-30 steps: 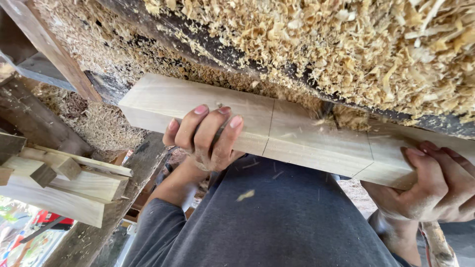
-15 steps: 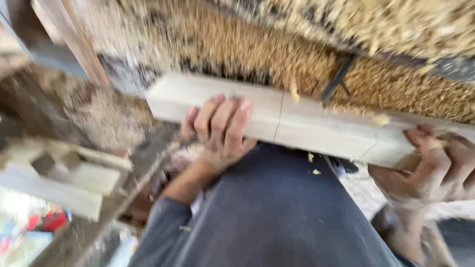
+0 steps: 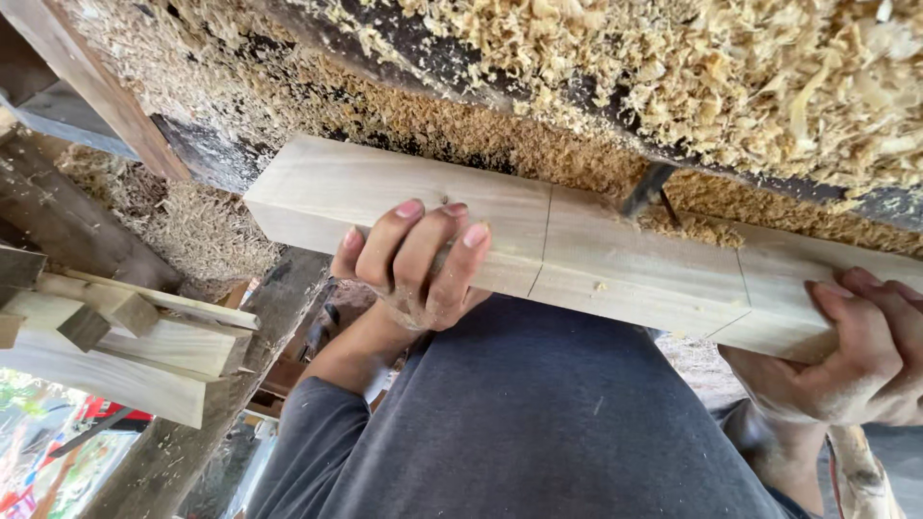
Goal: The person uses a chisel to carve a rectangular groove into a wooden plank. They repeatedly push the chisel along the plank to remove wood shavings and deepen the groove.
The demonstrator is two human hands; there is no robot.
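I see a pale squared wooden beam [image 3: 596, 245] running from about ten o'clock to four o'clock across the view, with thin pencil lines marked across its face. My left hand [image 3: 418, 264] grips it near the middle, fingers [image 3: 452, 255] curled over the near edge and closed firmly on the wood. My right hand [image 3: 856, 360] is at four o'clock, wrapped around the beam's end, fingers folded tight over its top face (the thumb is hidden underneath, so I cannot tell how it sits). A dark metal bit [image 3: 646, 192] touches the beam's far edge at about one o'clock, with a small heap of fresh chips beside it. Wood shavings [image 3: 673, 67] lie thick along twelve o'clock. At eight o'clock sits a stack of jointed timber pieces [image 3: 115, 336]. My grey shirt [image 3: 538, 432] fills six o'clock, just below the beam.
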